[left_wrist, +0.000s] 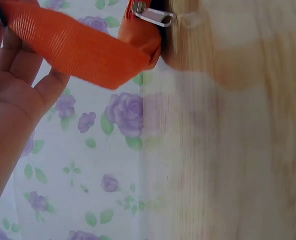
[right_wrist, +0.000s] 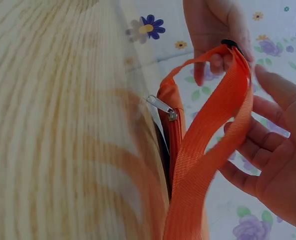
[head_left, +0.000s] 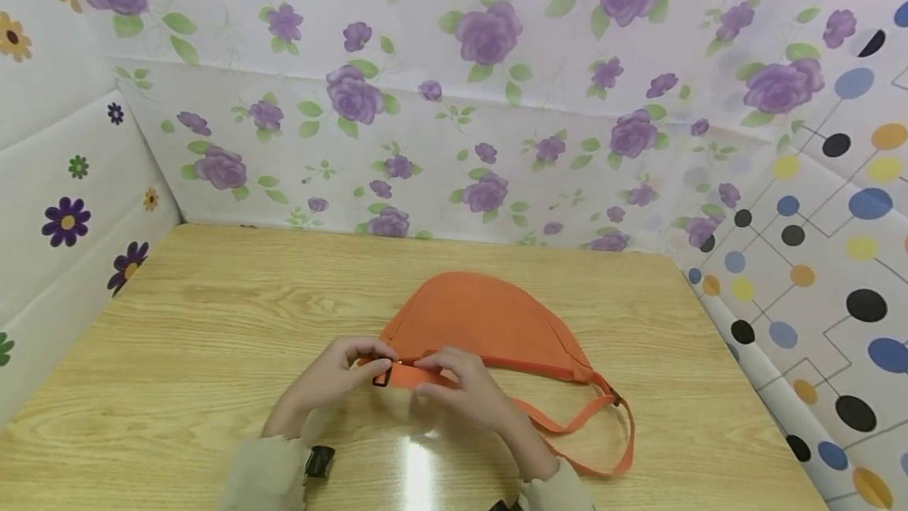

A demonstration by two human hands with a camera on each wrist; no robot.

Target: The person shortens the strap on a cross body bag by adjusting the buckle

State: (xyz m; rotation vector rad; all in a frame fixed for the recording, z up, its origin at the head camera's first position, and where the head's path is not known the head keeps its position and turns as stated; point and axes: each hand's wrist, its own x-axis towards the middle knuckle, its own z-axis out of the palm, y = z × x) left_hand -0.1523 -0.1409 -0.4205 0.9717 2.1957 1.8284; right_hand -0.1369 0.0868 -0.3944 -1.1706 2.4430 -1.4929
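Note:
An orange waist bag (head_left: 475, 314) lies on the table, its curved side toward the back wall. At its left end my left hand (head_left: 326, 377) pinches the orange strap (right_wrist: 215, 135) by a black slider buckle (head_left: 381, 378). The strap doubles into a loop there, as the right wrist view shows. My right hand (head_left: 471, 393) has its fingers curled round the strap, one fingertip showing inside the loop and the thumb held apart. Beside the strap, a silver zipper pull (right_wrist: 160, 103) hangs at the end of the bag's zipper (head_left: 528, 368).
The wooden table (head_left: 234, 290) meets a flower-print wall covering (head_left: 426, 164) at the back. Patterned sheets stand at left and right. The rest of the strap loops toward the front right, with another black buckle (head_left: 615, 397) on it. Light glares off the table's front.

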